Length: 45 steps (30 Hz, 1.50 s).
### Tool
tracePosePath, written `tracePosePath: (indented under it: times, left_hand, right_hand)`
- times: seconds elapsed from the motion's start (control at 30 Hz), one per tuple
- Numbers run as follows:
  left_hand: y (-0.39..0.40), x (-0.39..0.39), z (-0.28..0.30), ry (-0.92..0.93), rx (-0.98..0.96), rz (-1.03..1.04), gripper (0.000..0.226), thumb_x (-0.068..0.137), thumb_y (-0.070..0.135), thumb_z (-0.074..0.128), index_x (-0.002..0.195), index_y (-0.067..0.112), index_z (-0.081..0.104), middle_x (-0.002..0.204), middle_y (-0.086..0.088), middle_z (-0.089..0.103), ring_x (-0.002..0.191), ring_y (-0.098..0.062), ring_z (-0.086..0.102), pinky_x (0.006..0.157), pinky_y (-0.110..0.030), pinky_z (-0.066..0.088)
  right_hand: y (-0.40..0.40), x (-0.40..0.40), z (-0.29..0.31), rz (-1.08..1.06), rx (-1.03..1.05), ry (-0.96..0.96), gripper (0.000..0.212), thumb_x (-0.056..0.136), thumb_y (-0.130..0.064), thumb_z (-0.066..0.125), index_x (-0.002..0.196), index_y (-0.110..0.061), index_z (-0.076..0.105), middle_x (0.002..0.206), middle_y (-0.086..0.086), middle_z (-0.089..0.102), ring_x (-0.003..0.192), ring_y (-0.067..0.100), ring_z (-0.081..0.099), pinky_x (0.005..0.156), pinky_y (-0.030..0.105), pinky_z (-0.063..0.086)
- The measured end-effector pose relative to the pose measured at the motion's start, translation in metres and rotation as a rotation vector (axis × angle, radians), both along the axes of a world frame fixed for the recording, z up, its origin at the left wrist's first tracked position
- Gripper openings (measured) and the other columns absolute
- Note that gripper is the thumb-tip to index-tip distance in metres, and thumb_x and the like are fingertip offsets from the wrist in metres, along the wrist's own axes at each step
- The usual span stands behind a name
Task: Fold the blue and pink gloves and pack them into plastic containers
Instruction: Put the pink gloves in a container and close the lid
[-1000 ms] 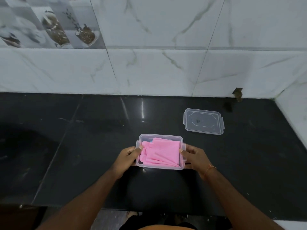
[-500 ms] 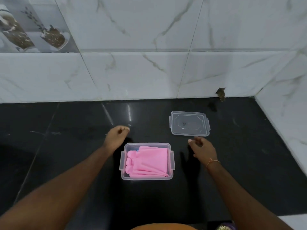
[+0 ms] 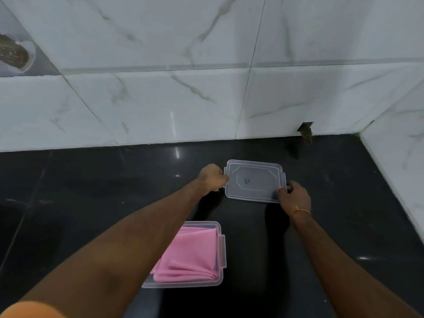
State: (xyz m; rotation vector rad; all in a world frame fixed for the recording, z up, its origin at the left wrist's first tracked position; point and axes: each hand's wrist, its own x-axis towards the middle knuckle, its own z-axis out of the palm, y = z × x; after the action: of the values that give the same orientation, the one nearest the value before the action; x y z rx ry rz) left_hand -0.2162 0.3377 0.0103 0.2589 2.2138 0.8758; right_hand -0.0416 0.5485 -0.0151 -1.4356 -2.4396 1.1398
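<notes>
While both hands (image 3: 212, 177) (image 3: 294, 198) grip the lid (image 3: 253, 180) edges, open counter (image 3: 344, 226) surrounds it.

Both arms stretched forward. Left hand (image 3: 212, 177) curled, fingers closed on the lid's (image 3: 253, 180) left edge; right hand (image 3: 296, 197) pinching its near-right corner.

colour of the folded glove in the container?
Pink glove, in the clear container; head view, the only one, shows it.
</notes>
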Motion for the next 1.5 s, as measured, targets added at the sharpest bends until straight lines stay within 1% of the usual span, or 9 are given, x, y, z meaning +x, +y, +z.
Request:
tracePosePath:
  times: [0.2,0.33,0.47,0.53,0.63,0.83,1.03,1.27,1.5]
  left_hand:
    - [-0.009,-0.006,-0.007,0.041,0.045,0.095,0.022,0.093,0.005,0.069,0.103,0.011,0.087,0.098,-0.011,0.085,0.094,-0.028,0.082,0.09,-0.042,0.068]
    - [-0.037,-0.011,0.007,0.098,0.181,0.195,0.019,0.098,0.021,0.077,0.114,0.023,0.087,0.1,0.005,0.084,0.08,-0.01,0.071,0.076,-0.027,0.061]
    - [-0.075,-0.008,0.029,0.169,0.302,0.22,0.015,0.101,0.022,0.076,0.112,0.024,0.087,0.071,0.007,0.073,0.056,-0.007,0.057,0.055,-0.021,0.054]
    - [-0.097,-0.002,0.04,0.223,0.323,0.22,0.02,0.101,0.016,0.075,0.113,0.027,0.086,0.073,0.005,0.076,0.062,-0.007,0.065,0.066,-0.024,0.061]
    - [-0.132,0.01,0.056,0.157,0.418,0.305,0.034,0.101,0.0,0.068,0.122,0.021,0.083,0.104,0.0,0.086,0.086,-0.016,0.074,0.092,-0.038,0.067]
    - [-0.198,0.052,0.071,0.171,0.464,0.443,0.032,0.106,0.012,0.059,0.107,0.026,0.088,0.096,0.006,0.086,0.09,-0.02,0.082,0.085,-0.042,0.07]
    - [-0.253,0.097,0.06,0.181,0.41,0.469,0.003,0.09,0.018,0.086,0.089,0.019,0.083,0.085,0.0,0.084,0.076,-0.016,0.081,0.076,-0.041,0.071]
    - [-0.282,0.142,0.037,0.257,0.319,0.366,0.032,0.085,0.016,0.092,0.112,0.03,0.08,0.092,0.023,0.083,0.081,0.006,0.078,0.068,-0.005,0.055]
    - [-0.289,0.151,0.029,0.299,0.242,0.373,0.022,0.085,0.032,0.092,0.105,0.03,0.086,0.099,0.013,0.081,0.095,-0.002,0.075,0.09,-0.029,0.058]
  right_hand:
    - [0.002,-0.002,-0.006,-0.117,-0.183,0.094,0.022,0.095,-0.018,0.068,0.113,-0.014,0.081,0.101,0.005,0.081,0.095,0.028,0.076,0.094,0.047,0.062]
    - [-0.016,-0.004,0.011,-0.209,-0.299,0.262,0.02,0.094,-0.032,0.076,0.11,-0.024,0.083,0.077,-0.014,0.079,0.072,0.011,0.073,0.07,0.037,0.065]
    - [-0.045,-0.004,0.037,-0.195,-0.395,0.464,0.025,0.095,-0.032,0.078,0.118,-0.024,0.081,0.091,-0.005,0.082,0.074,0.01,0.072,0.061,0.028,0.06]
    - [-0.062,-0.001,0.05,-0.148,-0.469,0.538,0.02,0.096,-0.023,0.078,0.116,-0.024,0.081,0.087,0.001,0.081,0.071,0.011,0.071,0.06,0.025,0.06]
    - [-0.094,0.007,0.07,-0.061,-0.53,0.589,0.025,0.097,-0.01,0.073,0.113,-0.03,0.08,0.094,-0.003,0.083,0.072,0.008,0.072,0.061,0.025,0.062]
    - [-0.15,0.035,0.089,0.014,-0.605,0.579,0.036,0.104,-0.007,0.051,0.116,-0.026,0.079,0.103,0.0,0.083,0.084,0.017,0.077,0.068,0.034,0.065]
    - [-0.192,0.072,0.069,0.058,-0.434,0.495,0.005,0.098,-0.028,0.075,0.097,-0.023,0.075,0.086,0.003,0.081,0.06,0.013,0.07,0.052,0.026,0.057]
    - [-0.219,0.104,0.049,0.137,-0.275,0.322,0.034,0.085,-0.039,0.087,0.116,-0.031,0.075,0.097,-0.014,0.081,0.087,0.007,0.078,0.067,0.033,0.067]
    - [-0.228,0.109,0.057,0.203,-0.038,0.262,0.034,0.088,-0.039,0.083,0.119,-0.029,0.079,0.098,-0.02,0.076,0.092,-0.003,0.069,0.084,0.022,0.056]
